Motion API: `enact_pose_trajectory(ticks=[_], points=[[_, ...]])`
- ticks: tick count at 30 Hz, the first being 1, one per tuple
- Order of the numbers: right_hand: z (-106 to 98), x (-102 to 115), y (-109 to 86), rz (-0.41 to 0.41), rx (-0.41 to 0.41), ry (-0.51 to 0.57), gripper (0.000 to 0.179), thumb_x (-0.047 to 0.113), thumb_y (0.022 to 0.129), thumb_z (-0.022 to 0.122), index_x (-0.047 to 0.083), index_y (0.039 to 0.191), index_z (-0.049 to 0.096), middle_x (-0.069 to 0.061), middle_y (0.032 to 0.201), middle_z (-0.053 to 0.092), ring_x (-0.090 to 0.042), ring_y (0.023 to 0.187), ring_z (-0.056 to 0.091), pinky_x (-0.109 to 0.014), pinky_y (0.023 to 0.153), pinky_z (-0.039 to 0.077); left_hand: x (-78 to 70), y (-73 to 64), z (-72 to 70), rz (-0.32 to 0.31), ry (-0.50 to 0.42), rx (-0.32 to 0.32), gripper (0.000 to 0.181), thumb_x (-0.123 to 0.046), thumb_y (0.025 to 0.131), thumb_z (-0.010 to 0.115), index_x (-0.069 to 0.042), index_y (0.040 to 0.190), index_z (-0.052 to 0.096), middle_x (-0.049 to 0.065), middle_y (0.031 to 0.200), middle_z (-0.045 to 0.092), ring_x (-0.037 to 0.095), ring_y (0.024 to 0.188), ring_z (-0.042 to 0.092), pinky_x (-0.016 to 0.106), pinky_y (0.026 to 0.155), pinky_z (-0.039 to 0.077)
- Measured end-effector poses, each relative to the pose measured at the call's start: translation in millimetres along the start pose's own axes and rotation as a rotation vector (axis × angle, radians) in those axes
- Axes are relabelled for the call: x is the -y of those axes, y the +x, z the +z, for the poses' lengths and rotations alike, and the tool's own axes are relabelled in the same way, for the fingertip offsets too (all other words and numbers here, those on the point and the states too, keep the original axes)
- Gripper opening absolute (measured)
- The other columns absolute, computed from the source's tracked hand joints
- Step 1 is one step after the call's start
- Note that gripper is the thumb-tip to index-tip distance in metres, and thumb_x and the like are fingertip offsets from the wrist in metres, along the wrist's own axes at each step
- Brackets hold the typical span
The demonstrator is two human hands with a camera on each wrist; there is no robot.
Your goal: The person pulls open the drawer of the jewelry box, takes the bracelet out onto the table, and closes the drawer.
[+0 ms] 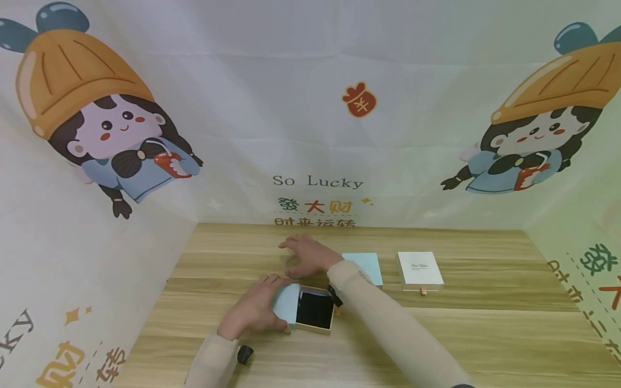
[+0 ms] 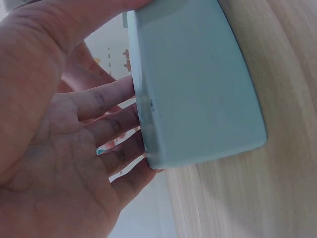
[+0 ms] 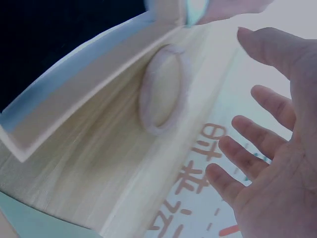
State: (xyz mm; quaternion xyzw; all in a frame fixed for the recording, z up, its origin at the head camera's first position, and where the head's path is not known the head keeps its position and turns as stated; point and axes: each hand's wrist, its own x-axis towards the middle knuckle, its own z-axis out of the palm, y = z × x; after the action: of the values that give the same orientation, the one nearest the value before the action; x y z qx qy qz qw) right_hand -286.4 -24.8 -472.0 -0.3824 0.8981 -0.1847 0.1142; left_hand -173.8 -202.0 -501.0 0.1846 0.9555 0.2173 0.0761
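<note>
A light blue drawer box (image 1: 287, 303) lies on the table, its black-lined inner tray (image 1: 315, 308) slid partly out to the right. My left hand (image 1: 257, 304) grips the sleeve between thumb and fingers; in the left wrist view the fingers (image 2: 111, 124) press along its side. Just beyond the box, my right hand (image 1: 310, 256) is held with its fingers spread and nothing in them. A pale, pinkish bangle-like ring (image 3: 146, 96) lies on the wood near that hand in the right wrist view. Its place in the head view is hard to make out.
To the right stand a second light blue box (image 1: 366, 265), partly covered by my right sleeve, and a white box (image 1: 420, 268) with printed lettering and a small pull tab. Printed cloth walls (image 1: 310, 161) enclose the wooden table (image 1: 485, 269) at the back and sides.
</note>
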Motion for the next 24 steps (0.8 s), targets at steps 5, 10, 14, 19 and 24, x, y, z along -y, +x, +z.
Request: enact_pose_trajectory(ticks=[5, 10, 14, 19, 24], points=[[-8, 0, -10.9, -0.005, -0.039, 0.106, 0.069, 0.032, 0.093, 0.070, 0.015, 0.155, 0.044, -0.008, 0.163, 0.040, -0.030, 0.154, 0.032, -0.046, 0.127, 0.029, 0.1, 1.6, 0.5, 0.005, 0.001, -0.004, 0.101, -0.036, 0.057, 0.099, -0.009, 0.144, 0.055, 0.009, 0.141, 0.059, 0.034, 0.135, 0.050, 0.054, 0.118, 0.041], [-13, 1, -26.7, 0.031, -0.078, 0.233, 0.074, 0.038, 0.093, 0.072, 0.016, 0.157, 0.041, -0.008, 0.164, 0.039, -0.030, 0.154, 0.032, -0.048, 0.127, 0.028, 0.1, 3.1, 1.1, 0.008, -0.008, -0.011, 0.102, -0.036, 0.055, 0.100, -0.009, 0.143, 0.055, 0.009, 0.141, 0.059, 0.034, 0.132, 0.051, 0.055, 0.115, 0.043], [-17, 3, -42.2, 0.079, -0.091, 0.353, 0.077, 0.040, 0.094, 0.073, 0.016, 0.158, 0.039, -0.008, 0.166, 0.036, -0.032, 0.153, 0.033, -0.052, 0.125, 0.031, 0.0, 3.4, 1.3, 0.004, -0.014, -0.011, 0.102, -0.035, 0.055, 0.100, -0.009, 0.143, 0.055, 0.009, 0.140, 0.059, 0.033, 0.131, 0.052, 0.055, 0.114, 0.043], [-14, 3, -60.5, 0.150, -0.091, 0.508, 0.074, 0.048, 0.096, 0.068, 0.025, 0.159, 0.037, -0.006, 0.164, 0.039, -0.033, 0.148, 0.042, -0.056, 0.117, 0.042, 0.5, -1.1, 1.0, -0.023, -0.020, -0.004, 0.104, -0.034, 0.055, 0.100, -0.009, 0.144, 0.054, 0.009, 0.141, 0.059, 0.034, 0.134, 0.051, 0.056, 0.116, 0.042], [-9, -3, -78.8, 0.265, -0.107, 0.691, 0.071, 0.057, 0.095, 0.064, 0.026, 0.156, 0.043, -0.010, 0.155, 0.050, -0.032, 0.144, 0.047, -0.054, 0.110, 0.048, -0.1, -2.0, 2.1, -0.032, -0.026, -0.005, 0.104, -0.035, 0.055, 0.100, -0.010, 0.145, 0.054, 0.008, 0.139, 0.060, 0.033, 0.133, 0.051, 0.055, 0.115, 0.043]])
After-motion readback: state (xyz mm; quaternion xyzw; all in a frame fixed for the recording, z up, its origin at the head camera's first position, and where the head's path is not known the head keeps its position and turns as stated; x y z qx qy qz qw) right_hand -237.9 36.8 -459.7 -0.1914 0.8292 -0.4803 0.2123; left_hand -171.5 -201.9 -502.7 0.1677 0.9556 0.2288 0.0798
